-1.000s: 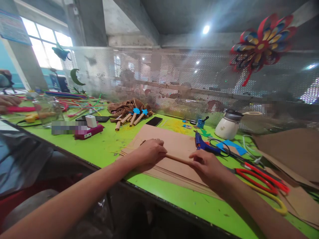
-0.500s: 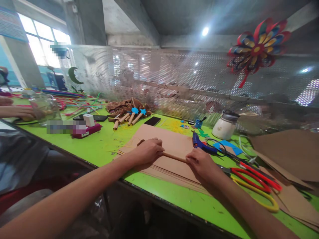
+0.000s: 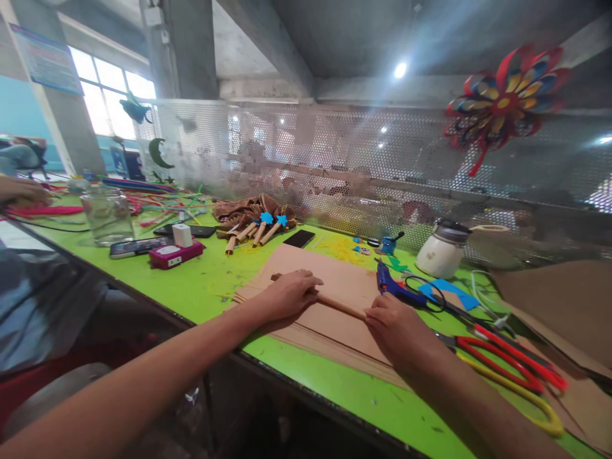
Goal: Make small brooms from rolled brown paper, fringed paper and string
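Observation:
A thin rolled tube of brown paper (image 3: 340,306) lies slantwise over a stack of brown paper sheets (image 3: 306,258). My left hand (image 3: 294,293) is closed on its left part, and a darker brown end pokes out beyond the fingers. At the tube's right end, my right hand (image 3: 388,317) pinches it between thumb and fingers. A blue glue gun (image 3: 396,285) rests just beyond my right hand. Scissors with red and yellow handles (image 3: 507,370) lie to the right of my right wrist.
Finished paper bundles with blue flowers (image 3: 262,223) lie at the back, beside a black phone (image 3: 299,239). A white jug (image 3: 440,247) stands back right. A magenta power strip (image 3: 176,253) and a glass jar (image 3: 108,217) sit left, near a co-worker's hand (image 3: 21,191).
The view has shifted, so the table sits slightly lower and farther right. More of the tube shows between my hands. The co-worker's hand has moved away from the jar.

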### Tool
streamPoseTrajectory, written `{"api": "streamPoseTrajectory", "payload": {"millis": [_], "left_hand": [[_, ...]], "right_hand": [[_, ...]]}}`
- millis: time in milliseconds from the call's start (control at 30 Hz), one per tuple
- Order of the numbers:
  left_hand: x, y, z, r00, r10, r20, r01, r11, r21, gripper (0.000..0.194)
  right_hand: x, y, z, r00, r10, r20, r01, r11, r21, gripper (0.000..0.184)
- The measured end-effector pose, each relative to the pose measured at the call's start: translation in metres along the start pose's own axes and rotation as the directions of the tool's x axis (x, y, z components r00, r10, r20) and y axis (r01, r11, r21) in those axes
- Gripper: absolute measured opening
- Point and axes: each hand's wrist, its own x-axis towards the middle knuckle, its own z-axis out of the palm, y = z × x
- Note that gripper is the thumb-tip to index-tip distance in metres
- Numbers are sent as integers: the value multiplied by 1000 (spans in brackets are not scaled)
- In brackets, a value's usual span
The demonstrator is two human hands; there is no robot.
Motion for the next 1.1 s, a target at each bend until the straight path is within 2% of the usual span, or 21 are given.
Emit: {"api": "streamPoseTrajectory", "payload": {"millis": [67, 167, 433, 667, 900, 1100], "left_hand": [[0, -2, 0, 1000, -22, -7, 22, 999, -37, 21], [1, -4, 0, 999, 30, 25, -28, 998, -47, 15], [5, -5, 4, 989, 147, 35, -149, 986, 77, 31], [6, -3, 3, 983, 163, 80, -172, 977, 124, 31], [4, 0, -3, 979, 190, 77, -200, 965, 168, 25], [6, 0, -7, 976, 191, 104, -207, 963, 175, 24]], "right_hand": [[0, 1, 1, 1000, 2, -8, -2, 1000, 15, 27], [0, 1, 0, 1000, -12, -12, 13, 1000, 15, 27], [6, 1, 1, 1000, -27, 15, 28, 998, -65, 29], [13, -4, 4, 1000, -14, 15, 16, 989, -148, 18], [17, 1, 9, 999, -50, 18, 52, 985, -165, 22], [15, 10, 15, 997, -74, -12, 72, 987, -144, 18]]}}
